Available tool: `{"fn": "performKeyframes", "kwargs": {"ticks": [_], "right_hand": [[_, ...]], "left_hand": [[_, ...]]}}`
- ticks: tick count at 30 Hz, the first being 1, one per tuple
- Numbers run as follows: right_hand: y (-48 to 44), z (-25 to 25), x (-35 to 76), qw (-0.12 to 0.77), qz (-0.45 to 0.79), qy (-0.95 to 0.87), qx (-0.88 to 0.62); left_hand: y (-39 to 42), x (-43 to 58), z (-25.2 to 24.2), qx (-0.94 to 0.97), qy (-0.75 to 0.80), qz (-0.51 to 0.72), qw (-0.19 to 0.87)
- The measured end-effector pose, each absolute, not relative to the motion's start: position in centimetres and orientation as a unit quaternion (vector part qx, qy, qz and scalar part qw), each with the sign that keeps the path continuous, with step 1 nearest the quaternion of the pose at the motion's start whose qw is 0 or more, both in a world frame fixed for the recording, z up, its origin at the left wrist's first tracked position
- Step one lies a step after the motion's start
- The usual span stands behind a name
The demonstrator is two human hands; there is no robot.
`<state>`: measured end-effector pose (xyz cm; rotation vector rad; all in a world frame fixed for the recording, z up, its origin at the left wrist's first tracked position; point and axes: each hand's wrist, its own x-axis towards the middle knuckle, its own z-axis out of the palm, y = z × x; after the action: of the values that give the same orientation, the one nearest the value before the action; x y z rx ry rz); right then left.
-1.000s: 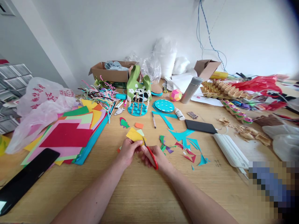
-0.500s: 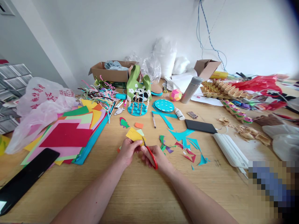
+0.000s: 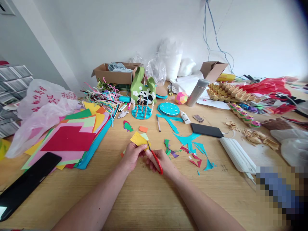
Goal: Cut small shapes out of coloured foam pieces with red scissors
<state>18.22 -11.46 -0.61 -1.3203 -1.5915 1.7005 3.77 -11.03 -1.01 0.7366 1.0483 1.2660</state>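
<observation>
A small yellow sheet [image 3: 137,138], paper or felt, with a faint outline drawn on it, is pinched in my left hand [image 3: 132,157]. My right hand [image 3: 161,160] grips red-handled scissors [image 3: 157,162], whose blades meet the sheet's right edge. Just beyond the yellow sheet lie a pale green piece [image 3: 144,136] and an orange piece [image 3: 143,129]. A green and red fish cutout [image 3: 128,126] rests farther left. Right of my hands are green and purple scraps [image 3: 169,149], dark red scraps [image 3: 196,158] and blue offcuts [image 3: 187,139].
Coloured sheets [image 3: 69,138] are stacked at left beside a black phone [image 3: 31,183]. Behind stand a green panda bag [image 3: 143,89], blue discs [image 3: 169,109] and a steel flask [image 3: 197,93]. A black power bank [image 3: 207,130] and a white device [image 3: 237,154] lie at right.
Hardly anything differs. The yellow sheet has shifted very slightly in my left hand, and the scissors remain at its right edge.
</observation>
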Motion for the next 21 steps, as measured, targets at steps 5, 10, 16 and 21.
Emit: {"fn": "performKeyframes", "kwargs": {"ticks": [5, 10, 16, 21], "right_hand": [[-11.40, -0.38, 18.29, 0.227, 0.614, -0.587, -0.476], [-11.43, -0.35, 18.28, 0.224, 0.621, -0.581, -0.476], [-11.55, -0.24, 18.20, 0.224, 0.622, -0.579, -0.477], [-11.64, 0.24, 18.25, 0.227, 0.622, -0.583, -0.471]], "left_hand": [[-11.07, 3.76, -0.71, 0.324, 0.464, 0.548, 0.616], [-11.02, 3.78, -0.63, 0.325, 0.463, 0.549, 0.615], [-10.95, 3.76, -0.84, 0.317, 0.462, 0.551, 0.618], [-11.00, 3.75, -0.81, 0.311, 0.463, 0.553, 0.619]]}}
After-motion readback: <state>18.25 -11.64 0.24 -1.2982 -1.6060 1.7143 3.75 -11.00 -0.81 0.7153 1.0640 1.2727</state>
